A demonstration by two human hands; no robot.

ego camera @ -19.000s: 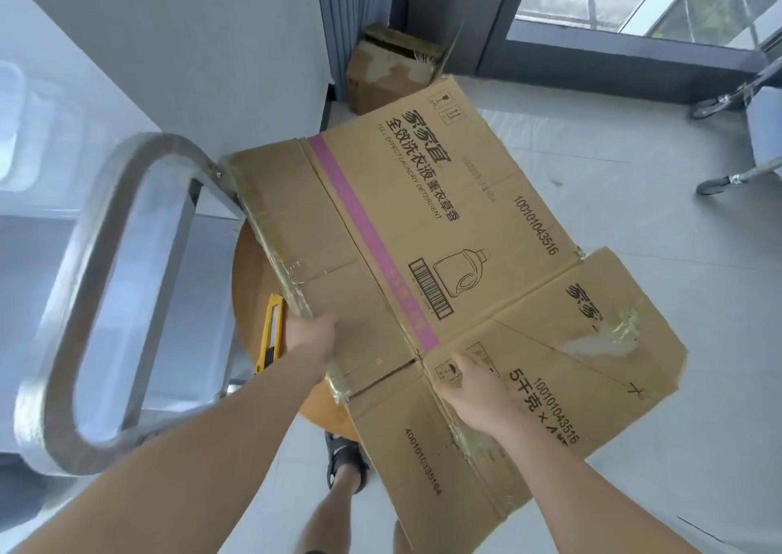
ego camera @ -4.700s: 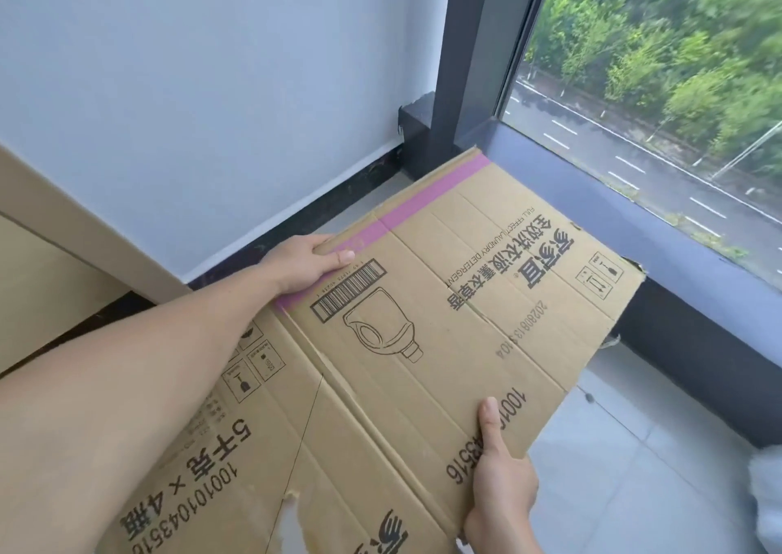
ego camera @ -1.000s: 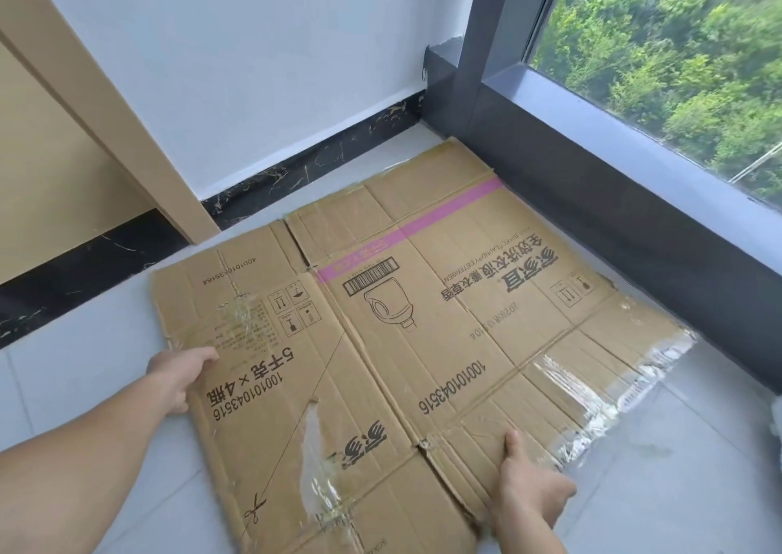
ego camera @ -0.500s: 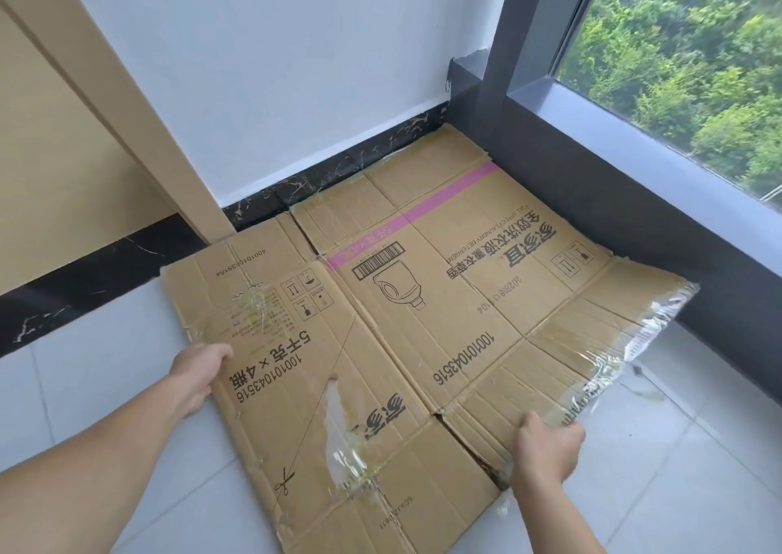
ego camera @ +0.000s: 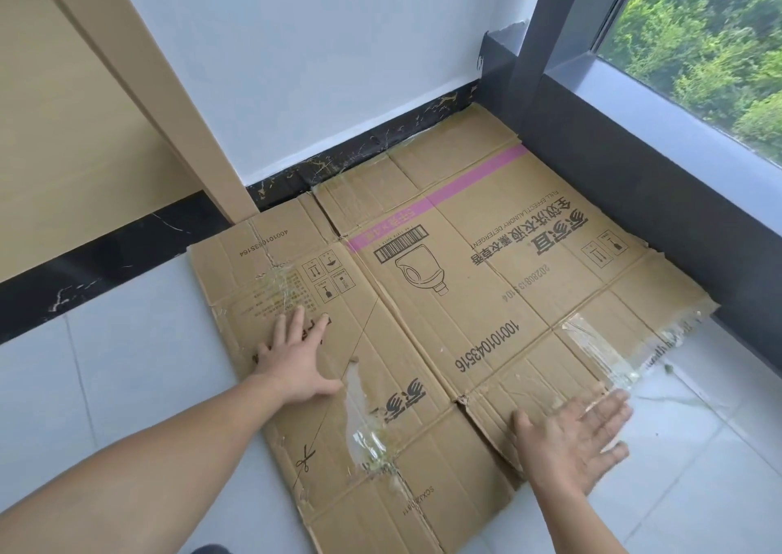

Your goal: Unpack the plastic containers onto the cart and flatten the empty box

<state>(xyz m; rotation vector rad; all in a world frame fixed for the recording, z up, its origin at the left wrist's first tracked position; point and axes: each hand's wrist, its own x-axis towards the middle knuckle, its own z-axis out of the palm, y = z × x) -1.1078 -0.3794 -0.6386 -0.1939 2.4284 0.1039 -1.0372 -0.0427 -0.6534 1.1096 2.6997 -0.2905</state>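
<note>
Flattened box point(ego camera: 465, 299) lay on tiled floor point(ego camera: 106, 384), under both palms. Left hand point(ego camera: 292, 363) pressed down, fingers straight, grasping nothing. Right hand point(ego camera: 571, 439) blurred over near flap, fingers splayed, released; clear tape point(ego camera: 592, 342) just beyond fingertips

A single wide-angle view sits at the person's head and looks forward and steeply down at the flattened brown cardboard box point(ego camera: 465, 299) on the pale grey tiled floor point(ego camera: 127, 384), near enough that its printed lettering reads clearly. Both bare forearms enter from the bottom edge, with the left hand point(ego camera: 292, 359) at about 8 o'clock from frame centre and the right hand point(ego camera: 575, 439) between 4 and 5 o'clock. The white wall point(ego camera: 317, 66) closes the view at 12 o'clock, the dark-framed window point(ego camera: 698, 45) at 2 o'clock.
</note>
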